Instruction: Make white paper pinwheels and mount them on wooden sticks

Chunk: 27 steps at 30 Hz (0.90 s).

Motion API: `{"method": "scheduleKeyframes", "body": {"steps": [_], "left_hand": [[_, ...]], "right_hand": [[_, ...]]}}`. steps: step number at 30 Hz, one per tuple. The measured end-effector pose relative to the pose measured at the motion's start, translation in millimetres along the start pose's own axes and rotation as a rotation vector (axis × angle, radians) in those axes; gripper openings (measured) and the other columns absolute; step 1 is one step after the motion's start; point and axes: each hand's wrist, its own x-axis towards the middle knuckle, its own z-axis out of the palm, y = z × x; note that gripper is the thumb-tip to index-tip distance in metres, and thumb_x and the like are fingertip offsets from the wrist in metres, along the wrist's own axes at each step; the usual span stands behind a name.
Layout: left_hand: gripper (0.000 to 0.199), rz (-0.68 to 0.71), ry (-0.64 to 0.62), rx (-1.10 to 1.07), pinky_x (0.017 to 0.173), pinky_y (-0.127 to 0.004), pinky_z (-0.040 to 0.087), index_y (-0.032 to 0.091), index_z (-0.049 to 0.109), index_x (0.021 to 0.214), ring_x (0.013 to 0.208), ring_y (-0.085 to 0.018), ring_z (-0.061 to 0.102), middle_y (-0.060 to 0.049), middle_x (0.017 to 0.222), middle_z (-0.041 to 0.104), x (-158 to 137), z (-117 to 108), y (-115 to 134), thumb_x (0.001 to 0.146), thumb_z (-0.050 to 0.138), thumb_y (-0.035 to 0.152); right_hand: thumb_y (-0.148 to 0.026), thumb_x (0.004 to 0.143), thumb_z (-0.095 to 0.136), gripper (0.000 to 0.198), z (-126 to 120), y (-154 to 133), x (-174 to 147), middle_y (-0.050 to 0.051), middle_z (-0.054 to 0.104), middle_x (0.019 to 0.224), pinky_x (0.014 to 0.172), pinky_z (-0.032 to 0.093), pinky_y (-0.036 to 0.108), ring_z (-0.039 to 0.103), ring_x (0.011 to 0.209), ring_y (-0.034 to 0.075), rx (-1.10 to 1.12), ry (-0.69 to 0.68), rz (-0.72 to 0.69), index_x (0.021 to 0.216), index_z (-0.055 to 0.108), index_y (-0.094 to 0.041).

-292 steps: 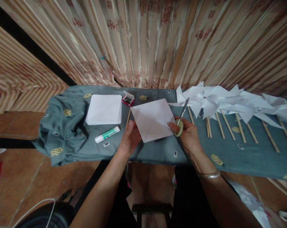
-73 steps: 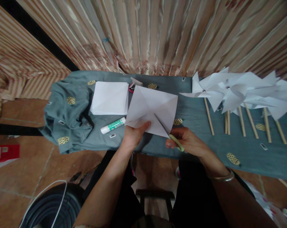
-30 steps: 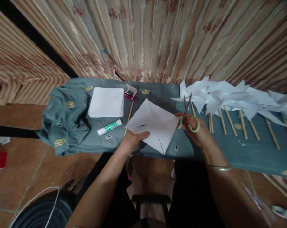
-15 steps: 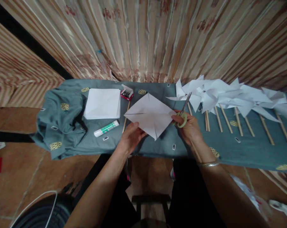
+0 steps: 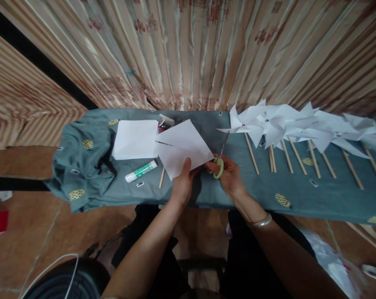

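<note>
My left hand (image 5: 182, 182) is closed on the lower edge of a white square sheet of paper (image 5: 183, 143), thumb on top. A slit runs inward from the sheet's left corner. My right hand (image 5: 230, 176) is closed around scissors (image 5: 218, 167) with pale green handles, their blades pointing up and away from me. Its fingertips are at the sheet's right corner; whether they pinch it I cannot tell. Behind the sheet, a small box of dark pins (image 5: 165, 123) is partly covered. A wooden stick (image 5: 162, 178) shows below the sheet's left side.
A stack of white paper (image 5: 135, 139) lies left, with a glue stick (image 5: 141, 171) in front of it. Several white paper pinwheels (image 5: 273, 124) on sticks overlap along the right. Bunched cloth (image 5: 84, 158) fills the table's left end. A curtain (image 5: 188, 54) hangs behind.
The sheet has turned and shifted slightly left, now covering part of the pin box. My left hand has moved right along its edge. My right hand has moved left with the scissors.
</note>
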Motion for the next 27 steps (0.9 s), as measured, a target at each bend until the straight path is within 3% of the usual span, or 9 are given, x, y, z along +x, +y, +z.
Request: {"method": "scheduleKeyframes", "body": {"steps": [4, 7, 13, 17, 24, 27], "left_hand": [[0.036, 0.045, 0.023, -0.037, 0.086, -0.038, 0.057, 0.025, 0.060, 0.118, 0.115, -0.026, 0.063, -0.006, 0.126, 0.065, 10, -1, 19, 0.083, 0.065, 0.031], [0.034, 0.083, 0.029, -0.033, 0.086, -0.039, 0.057, 0.025, 0.062, 0.114, 0.112, -0.025, 0.064, -0.005, 0.124, 0.066, 15, -5, 31, 0.080, 0.067, 0.028], [0.024, 0.076, 0.023, -0.061, 0.091, -0.040, 0.056, 0.022, 0.066, 0.100, 0.103, -0.024, 0.068, -0.004, 0.109, 0.071, 20, -11, 44, 0.076, 0.068, 0.019], [0.018, 0.033, 0.005, -0.040, 0.089, -0.040, 0.057, 0.022, 0.067, 0.095, 0.099, -0.024, 0.069, -0.003, 0.100, 0.071, 18, -11, 43, 0.078, 0.065, 0.019], [0.027, -0.055, -0.056, -0.004, 0.091, -0.047, 0.057, 0.021, 0.064, 0.109, 0.099, -0.025, 0.070, -0.003, 0.098, 0.072, 13, -6, 35, 0.082, 0.062, 0.018], [0.030, -0.070, -0.084, 0.000, 0.091, -0.048, 0.058, 0.021, 0.063, 0.113, 0.099, -0.025, 0.070, -0.004, 0.099, 0.072, 12, -7, 32, 0.083, 0.062, 0.018]], "right_hand": [[-0.055, 0.056, 0.085, 0.051, -7, -12, -9, -0.001, 0.068, 0.066, 0.055, 0.045, 0.027, 0.057, 0.056, 0.012, -0.174, -0.249, 0.070, 0.088, 0.066, -0.020], [-0.070, 0.063, 0.074, 0.060, -21, -29, -16, 0.005, 0.072, 0.074, 0.059, 0.047, 0.028, 0.059, 0.061, 0.014, -0.266, -0.420, 0.116, 0.092, 0.067, -0.018], [-0.077, 0.068, 0.066, 0.067, -50, -51, -24, 0.008, 0.071, 0.075, 0.057, 0.044, 0.030, 0.057, 0.062, 0.016, -0.456, -0.701, 0.233, 0.095, 0.067, -0.015], [-0.073, 0.071, 0.067, 0.063, -57, -51, -25, 0.007, 0.071, 0.076, 0.058, 0.044, 0.030, 0.057, 0.062, 0.017, -0.475, -0.732, 0.243, 0.096, 0.068, -0.015], [-0.062, 0.070, 0.074, 0.050, -54, -51, -26, 0.006, 0.070, 0.070, 0.050, 0.039, 0.027, 0.055, 0.056, 0.016, -0.422, -0.664, 0.247, 0.090, 0.070, -0.017], [-0.053, 0.068, 0.078, 0.042, -54, -52, -26, 0.005, 0.070, 0.069, 0.052, 0.042, 0.028, 0.057, 0.057, 0.016, -0.407, -0.664, 0.264, 0.088, 0.070, -0.017]]}}
